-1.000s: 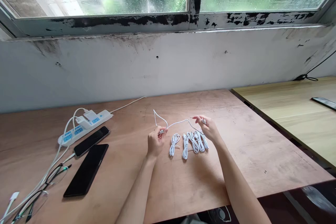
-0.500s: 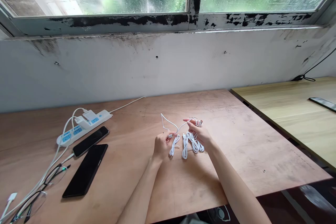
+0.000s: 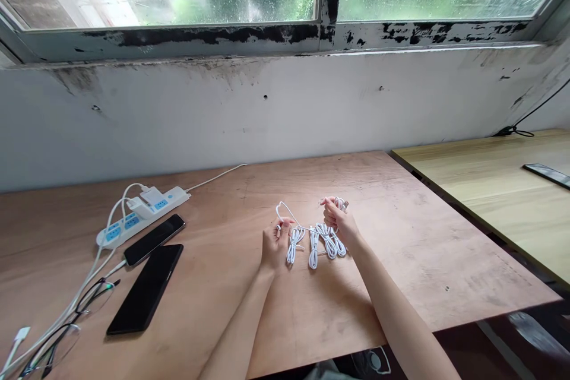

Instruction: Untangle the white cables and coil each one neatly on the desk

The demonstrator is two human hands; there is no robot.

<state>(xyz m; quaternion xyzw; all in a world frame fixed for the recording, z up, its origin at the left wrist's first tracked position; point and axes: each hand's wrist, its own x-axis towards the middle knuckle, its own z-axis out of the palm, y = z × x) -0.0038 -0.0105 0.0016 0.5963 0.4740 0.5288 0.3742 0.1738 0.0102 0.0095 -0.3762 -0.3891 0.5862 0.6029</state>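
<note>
A loose white charging cable (image 3: 291,213) runs between my two hands above the brown table. My left hand (image 3: 276,241) is closed on one end of it, with a small white tip poking out by the thumb. Farther right, my right hand (image 3: 338,219) is closed round gathered loops of the same cable, and a metal plug shows past its knuckles. Between the hands lie several coiled white cables, among them a left bundle (image 3: 294,246), a middle bundle (image 3: 313,249) and a right bundle (image 3: 328,242). My right hand partly covers the rightmost coils.
To the left, a white power strip (image 3: 142,217) holds plugged-in chargers. Nearby are a smaller black phone (image 3: 154,240), a larger black phone (image 3: 146,290) and eyeglasses (image 3: 56,338) among white cords. A lighter table (image 3: 490,178) adjoins on the right, beyond a gap.
The cable stretch between my hands has dropped lower, and its loop by my left hand has shrunk. My left hand has turned slightly upward; the fingers of my right hand have curled in more.
</note>
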